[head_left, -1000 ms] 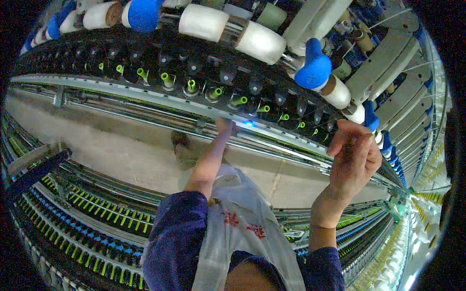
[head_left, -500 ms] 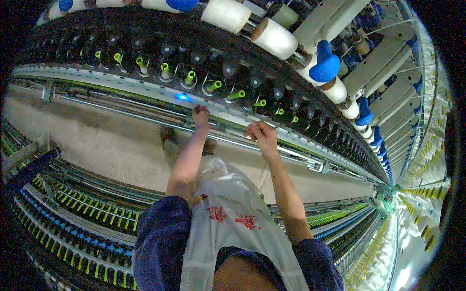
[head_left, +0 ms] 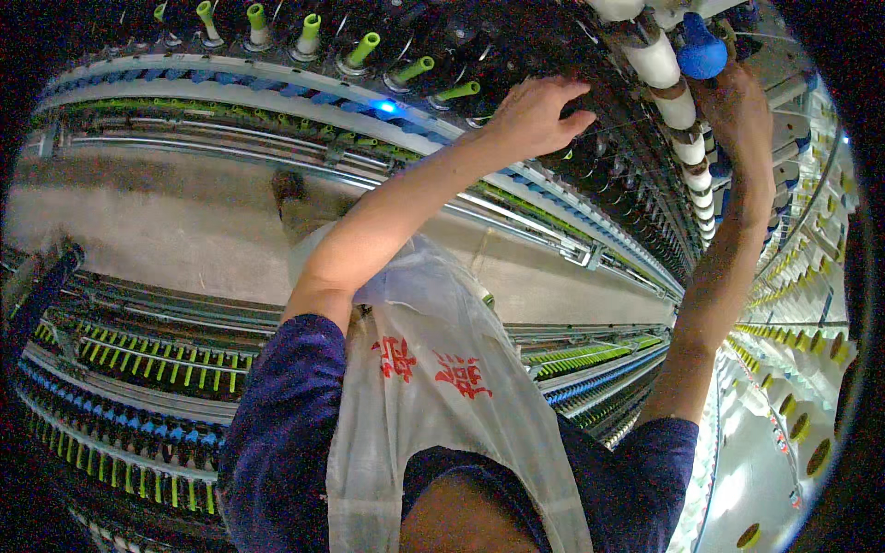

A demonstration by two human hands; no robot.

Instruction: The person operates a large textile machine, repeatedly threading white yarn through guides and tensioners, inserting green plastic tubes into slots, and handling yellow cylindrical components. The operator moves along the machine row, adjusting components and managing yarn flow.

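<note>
My left hand [head_left: 542,115] is over the row of dark spindles, its thumb and forefinger apart and nothing visible between them. Its other fingers are partly turned from view. Higher and to the right, my right hand [head_left: 742,106] reaches up to the white rollers, close beside a blue rounded knob [head_left: 703,57]. Its fingertips are hidden, so whether they grip anything does not show. Green bobbin tubes [head_left: 364,50] stand on spindles left of my left hand. A white roller [head_left: 653,63] lies just below the blue knob.
A pale machine rail [head_left: 277,81] with a lit blue lamp [head_left: 387,106] runs below the spindles. Metal rods [head_left: 230,157] stretch along the frame over the floor [head_left: 166,221]. Behind me stands another machine with green tubes [head_left: 166,359]. White bobbins line the far right.
Both hands have risen from the lower rail and moved right. My left hand is now over the spindles, my right by the blue knob. The view has shifted too.
</note>
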